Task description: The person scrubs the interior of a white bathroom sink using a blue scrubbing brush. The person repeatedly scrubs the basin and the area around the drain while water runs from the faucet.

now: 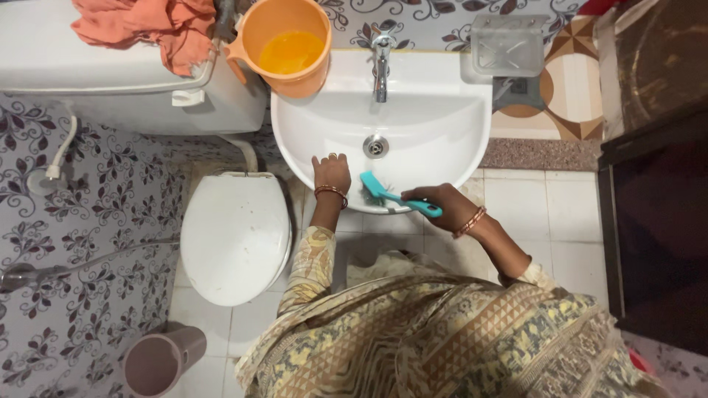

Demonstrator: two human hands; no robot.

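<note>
Flanking sink (442, 140): orange bucket (289, 46), toilet (234, 237)

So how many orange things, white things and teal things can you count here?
Orange: 2, the mug and the cloth.
White: 3, the washbasin, the toilet lid and the cistern.
Teal: 1, the scrub brush in the right hand.
Total: 6.

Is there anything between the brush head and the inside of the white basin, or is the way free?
Nothing visible stands between them. The right hand holds the teal brush with its head already at the front inner wall of the basin. The left hand rests on the rim, beside the brush, not in its way.
</note>
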